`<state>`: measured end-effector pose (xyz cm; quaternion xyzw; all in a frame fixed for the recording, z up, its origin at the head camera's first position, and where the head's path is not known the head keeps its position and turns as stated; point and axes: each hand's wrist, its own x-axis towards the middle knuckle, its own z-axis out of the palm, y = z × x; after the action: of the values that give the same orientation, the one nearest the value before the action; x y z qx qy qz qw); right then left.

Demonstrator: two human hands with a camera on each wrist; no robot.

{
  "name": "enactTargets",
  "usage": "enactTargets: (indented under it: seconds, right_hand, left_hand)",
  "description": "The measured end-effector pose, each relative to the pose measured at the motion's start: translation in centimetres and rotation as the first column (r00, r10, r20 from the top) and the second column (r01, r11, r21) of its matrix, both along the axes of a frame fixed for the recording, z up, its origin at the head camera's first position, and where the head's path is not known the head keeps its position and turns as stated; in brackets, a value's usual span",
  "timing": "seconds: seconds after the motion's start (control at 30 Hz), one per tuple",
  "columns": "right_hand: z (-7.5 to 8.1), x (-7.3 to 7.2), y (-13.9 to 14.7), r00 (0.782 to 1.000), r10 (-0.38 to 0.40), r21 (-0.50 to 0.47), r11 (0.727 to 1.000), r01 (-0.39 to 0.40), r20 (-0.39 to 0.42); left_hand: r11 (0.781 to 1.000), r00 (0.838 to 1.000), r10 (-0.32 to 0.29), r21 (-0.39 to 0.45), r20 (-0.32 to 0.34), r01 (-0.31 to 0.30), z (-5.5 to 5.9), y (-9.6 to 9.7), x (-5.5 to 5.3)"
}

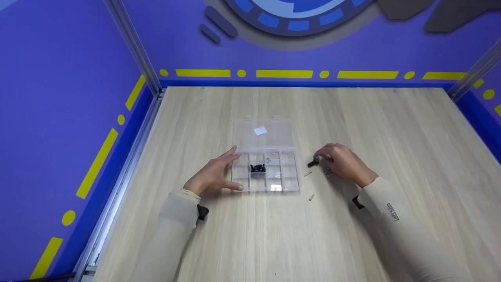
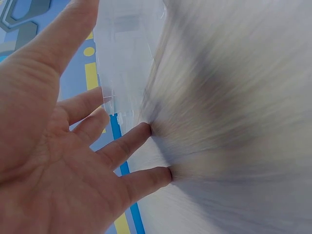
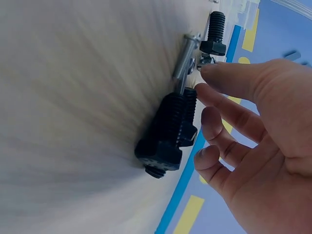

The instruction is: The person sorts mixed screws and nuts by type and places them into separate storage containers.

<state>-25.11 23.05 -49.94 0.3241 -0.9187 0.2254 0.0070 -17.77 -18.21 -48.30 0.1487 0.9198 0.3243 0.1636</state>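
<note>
My left hand [image 1: 213,174] is spread at the left side of a clear plastic compartment box [image 1: 299,172], its thumb near the front corner. In the left wrist view the fingers [image 2: 129,151] are extended, two fingertips against the table. My right hand [image 1: 344,162] is bent over loose hardware right of the box. Its thumb and forefinger nearly meet beside a small silver piece [image 3: 206,59] and a black hex bolt [image 3: 215,29]; whether they pinch anything is unclear. Nearer in that view lie a larger black bolt [image 3: 163,131] and a silver screw [image 3: 186,56].
Small black parts [image 1: 258,168] fill one compartment, and a small shiny piece [image 1: 268,160] lies in another. The box's lid [image 1: 242,133] is laid back, with a white label [image 1: 260,131]. Two silver pieces, a rear pin [image 1: 308,173] and a front pin [image 1: 311,197], lie on the wooden table [image 1: 250,235].
</note>
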Motion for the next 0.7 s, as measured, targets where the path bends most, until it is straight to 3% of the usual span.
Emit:
enactTargets:
  seconds: [0.7]
  right_hand:
    - [-0.36,-0.16,-0.51,0.998,-0.058,-0.006,0.998,0.058,0.011]
  left_hand:
    - [1.000,1.000,-0.005,0.018,0.016,0.004,0.06,-0.16,-0.03]
